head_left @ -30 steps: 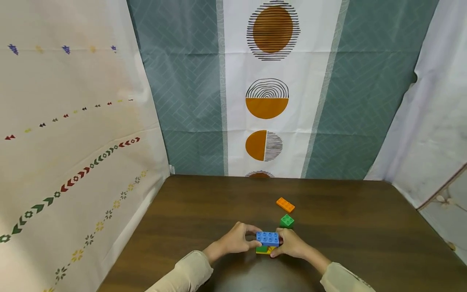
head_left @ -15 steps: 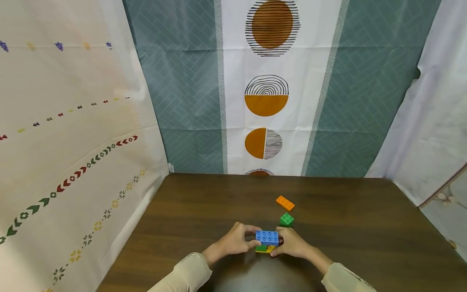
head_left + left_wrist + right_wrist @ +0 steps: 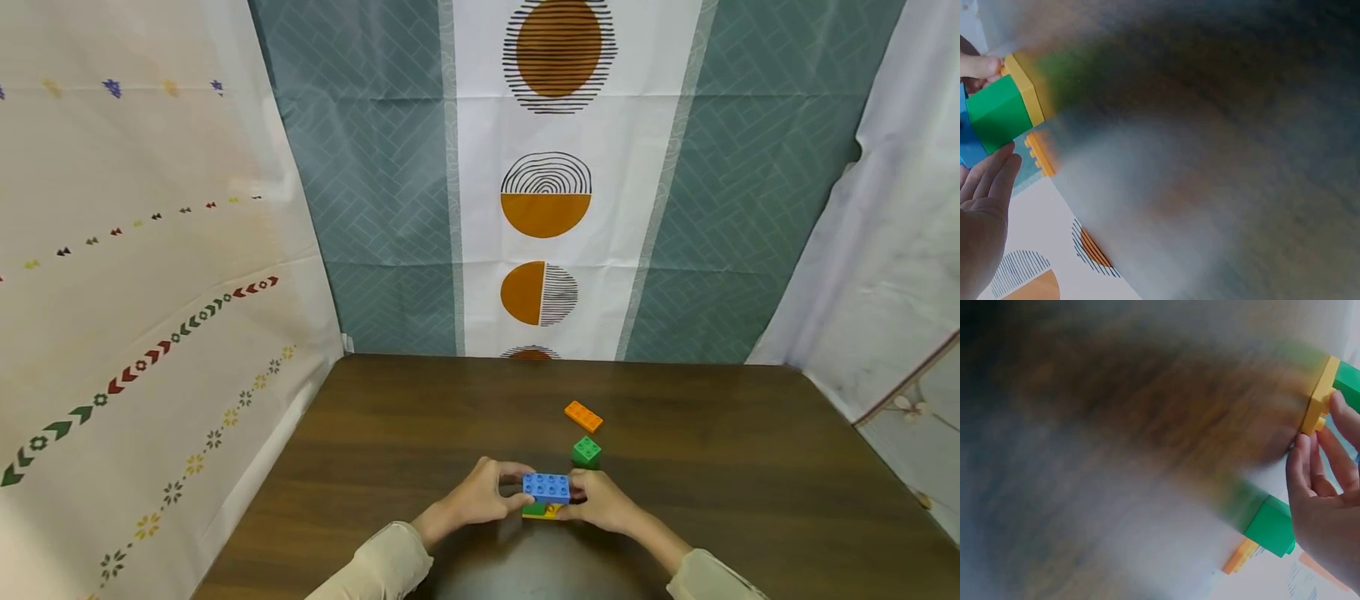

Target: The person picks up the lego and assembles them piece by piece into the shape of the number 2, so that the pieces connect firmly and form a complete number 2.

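A blue toy building brick [image 3: 546, 487] tops a small stack in the head view. Beneath it sit a green brick [image 3: 1000, 114] and, at the bottom, a flat yellow brick [image 3: 1024, 89]. My left hand [image 3: 481, 493] pinches the blue brick from the left, its fingers also close to the green one in the left wrist view. On the other side, my right hand [image 3: 604, 502] holds the yellow brick's free end, thumb by its studs in the right wrist view. The green brick overhangs only part of the yellow one.
Just beyond the right hand stands a separate green brick [image 3: 587, 451]. Farther back lies a flat orange brick [image 3: 583, 417]. The brown wooden table [image 3: 420, 408] meets a patterned cloth [image 3: 390, 250] at the rear, with pale cloths on both sides.
The whole head view shifts slightly. Both hands stay at the stack with nearly the same hold, and the loose bricks keep their places on the table.
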The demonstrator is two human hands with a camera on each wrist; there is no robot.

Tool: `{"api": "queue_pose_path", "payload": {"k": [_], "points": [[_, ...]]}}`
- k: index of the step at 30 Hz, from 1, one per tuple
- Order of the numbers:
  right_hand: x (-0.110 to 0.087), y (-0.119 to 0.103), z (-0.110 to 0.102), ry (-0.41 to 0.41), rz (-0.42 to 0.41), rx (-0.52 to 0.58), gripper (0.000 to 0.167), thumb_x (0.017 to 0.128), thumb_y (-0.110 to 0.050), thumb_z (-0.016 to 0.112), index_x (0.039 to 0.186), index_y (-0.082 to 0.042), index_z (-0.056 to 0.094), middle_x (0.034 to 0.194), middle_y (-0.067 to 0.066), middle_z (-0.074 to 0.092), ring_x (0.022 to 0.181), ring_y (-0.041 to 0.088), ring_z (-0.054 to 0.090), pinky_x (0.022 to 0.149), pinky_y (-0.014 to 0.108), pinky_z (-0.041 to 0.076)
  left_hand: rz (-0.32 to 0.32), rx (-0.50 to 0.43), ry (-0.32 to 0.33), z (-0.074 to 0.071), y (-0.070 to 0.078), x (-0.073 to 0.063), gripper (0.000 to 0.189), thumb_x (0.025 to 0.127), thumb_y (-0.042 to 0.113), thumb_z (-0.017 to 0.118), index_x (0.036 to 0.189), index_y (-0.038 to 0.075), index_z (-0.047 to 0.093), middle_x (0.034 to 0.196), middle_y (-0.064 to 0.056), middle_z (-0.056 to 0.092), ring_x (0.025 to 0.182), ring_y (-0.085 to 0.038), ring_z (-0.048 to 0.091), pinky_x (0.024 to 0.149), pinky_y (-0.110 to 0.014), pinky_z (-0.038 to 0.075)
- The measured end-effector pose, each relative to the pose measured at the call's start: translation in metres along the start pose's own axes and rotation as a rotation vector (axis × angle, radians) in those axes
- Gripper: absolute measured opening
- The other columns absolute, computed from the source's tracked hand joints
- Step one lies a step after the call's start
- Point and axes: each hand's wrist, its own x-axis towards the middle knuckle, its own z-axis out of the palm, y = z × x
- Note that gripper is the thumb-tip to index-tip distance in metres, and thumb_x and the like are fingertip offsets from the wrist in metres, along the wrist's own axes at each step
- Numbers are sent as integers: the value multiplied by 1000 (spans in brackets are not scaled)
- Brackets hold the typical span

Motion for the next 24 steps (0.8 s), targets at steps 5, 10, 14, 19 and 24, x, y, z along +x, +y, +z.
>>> {"api": "queue_pose_path", "payload": {"k": [5, 10, 14, 19, 24], "points": [[-8, -3, -6, 10, -11, -59, 20, 89, -14, 70, 98, 3, 71, 93, 10, 69, 82, 10, 66, 67, 22, 55, 13, -18, -2, 2, 0, -1, 29, 87, 11, 72, 114, 1, 69, 106, -11, 74, 100, -13, 70, 89, -21, 53], [-12, -7, -18, 66, 23, -145, 24, 92, -18, 66, 104, 1, 73, 99, 11, 75, 82, 9, 64, 69, 21, 54, 29, -8, 7, 1, -1, 0, 28, 87, 13, 73, 113, 2, 69, 105, -11, 75, 99, -13, 71, 88, -21, 54], [-11, -9, -30, 204, 12, -240, 25, 92, -13, 65, 112, 1, 71, 107, 12, 73, 90, 18, 67, 76, 26, 56, 16, -12, 12, 0, -1, 0, 30, 87, 13, 73, 115, 3, 69, 106, -10, 75, 100, -13, 70, 87, -19, 53], [-8, -7, -40, 421, 43, -351, 36, 90, -11, 68, 124, 1, 65, 121, 16, 66, 106, 32, 65, 86, 45, 56, 9, -19, 5, 0, -1, 0, 37, 87, 15, 73, 121, 0, 67, 109, -13, 74, 101, -11, 69, 85, -21, 55], [-1, -5, -41, 464, 142, -398, 57, 93, -17, 66, 142, 3, 46, 140, 23, 52, 122, 43, 55, 95, 55, 50, 11, -3, -4, -2, -1, -1, 39, 88, 18, 73, 122, -1, 66, 110, -14, 74, 99, -8, 69, 84, -21, 55]]}}
